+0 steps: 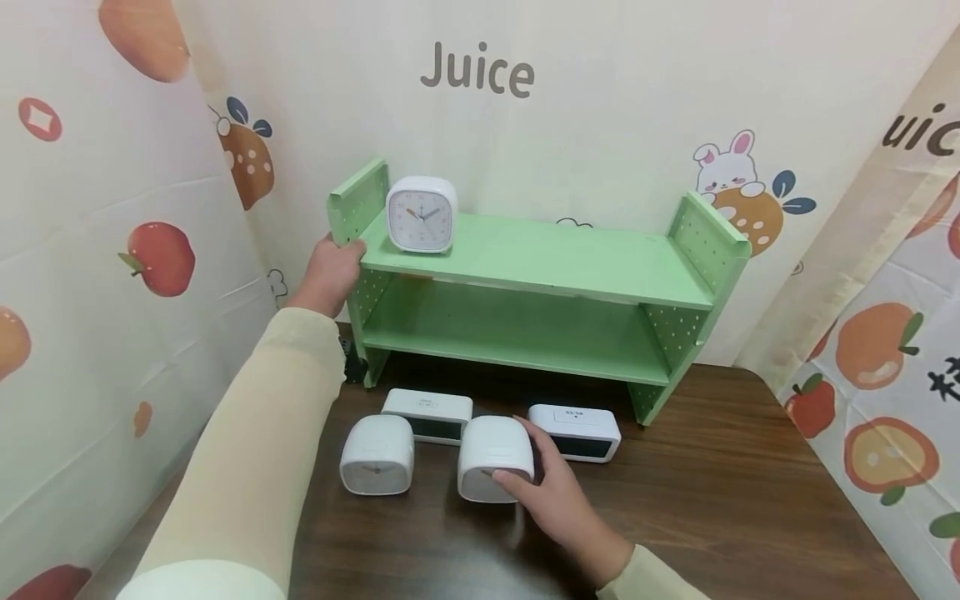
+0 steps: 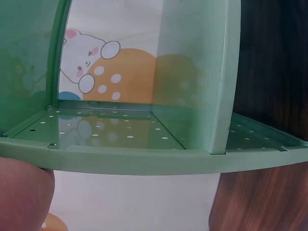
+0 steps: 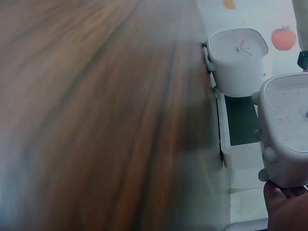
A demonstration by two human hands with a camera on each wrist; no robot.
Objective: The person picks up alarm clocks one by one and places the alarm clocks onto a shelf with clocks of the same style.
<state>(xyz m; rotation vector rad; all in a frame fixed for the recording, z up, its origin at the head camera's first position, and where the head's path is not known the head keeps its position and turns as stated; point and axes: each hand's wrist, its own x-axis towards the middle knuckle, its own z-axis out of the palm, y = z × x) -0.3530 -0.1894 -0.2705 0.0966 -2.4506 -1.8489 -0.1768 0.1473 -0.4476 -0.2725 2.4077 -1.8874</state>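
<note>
My right hand (image 1: 551,492) grips a white rounded alarm clock (image 1: 495,446) by its right side, thumb across the front. The right wrist view shows this clock (image 3: 284,130) with its feet seeming to hang off the tabletop. With the thumb at the front edge, my left hand (image 1: 330,271) holds the left side panel of a green two-tier shelf (image 1: 547,258). Part of that thumb (image 2: 24,192) shows in the left wrist view. A matching clock (image 1: 422,214) stands upright at the upper tier's left end. Another clock (image 1: 377,454) sits on the table, left of the held one.
Two white box-shaped digital clocks, a left one (image 1: 427,407) and a right one (image 1: 576,432), lie before the shelf on the brown wooden table (image 1: 735,500). A black object (image 1: 351,362) is partly hidden by the left sleeve. Fruit-print curtains (image 1: 600,100) enclose the table.
</note>
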